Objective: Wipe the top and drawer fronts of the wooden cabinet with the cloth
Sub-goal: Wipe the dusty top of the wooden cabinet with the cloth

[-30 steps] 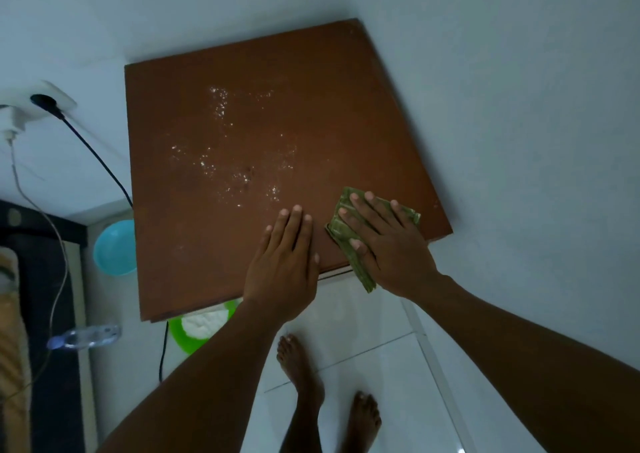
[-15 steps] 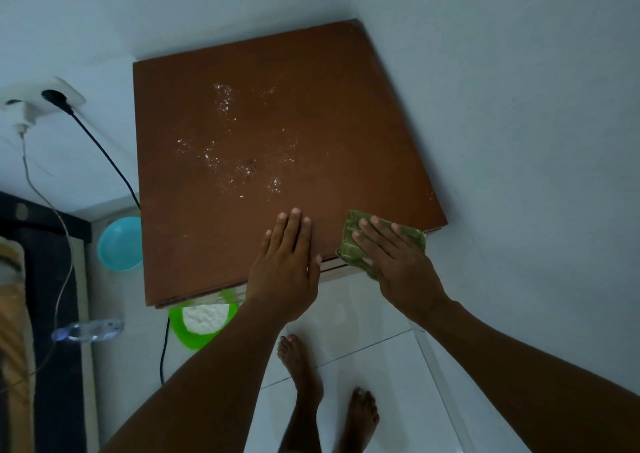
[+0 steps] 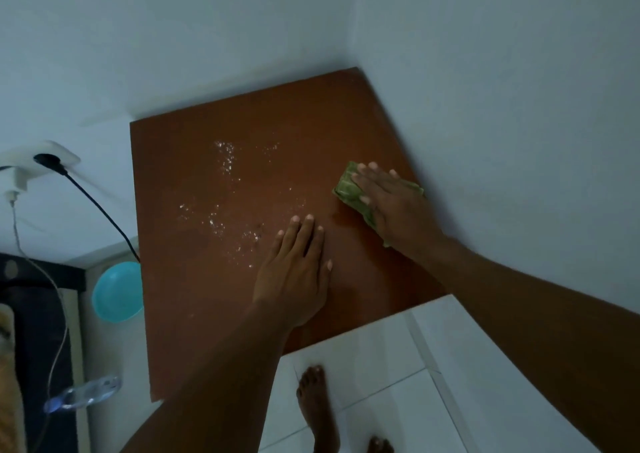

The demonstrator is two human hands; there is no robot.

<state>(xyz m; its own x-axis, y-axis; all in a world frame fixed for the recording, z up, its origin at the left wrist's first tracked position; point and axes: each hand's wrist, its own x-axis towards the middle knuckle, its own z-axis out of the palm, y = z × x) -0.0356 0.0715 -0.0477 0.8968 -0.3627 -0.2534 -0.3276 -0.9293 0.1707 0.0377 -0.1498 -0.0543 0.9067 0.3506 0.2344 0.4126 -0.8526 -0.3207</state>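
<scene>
The brown wooden cabinet top [image 3: 194, 307] fills the middle of the view, set into a corner of pale walls. White powdery specks [image 3: 225, 224] are scattered over its centre. My right hand [image 3: 391, 206] presses flat on a folded green cloth [image 3: 346, 187] near the top's right edge. A damp streak shows just left of the cloth. My left hand [image 3: 294, 276] lies flat on the wood with fingers together, holding nothing. The drawer fronts are hidden below the top.
A wall socket [image 3: 45, 161] with a black cable [image 3: 100, 210] sits left of the cabinet. A turquoise bowl [image 3: 116, 293] and a plastic bottle [image 3: 83, 392] are on the floor at left. My bare feet [image 3: 317, 407] stand on white tiles.
My right hand has slid the cloth from the front right corner further back along the right edge. The view has tilted, so the cabinet sits lower in frame. My left hand stays flat.
</scene>
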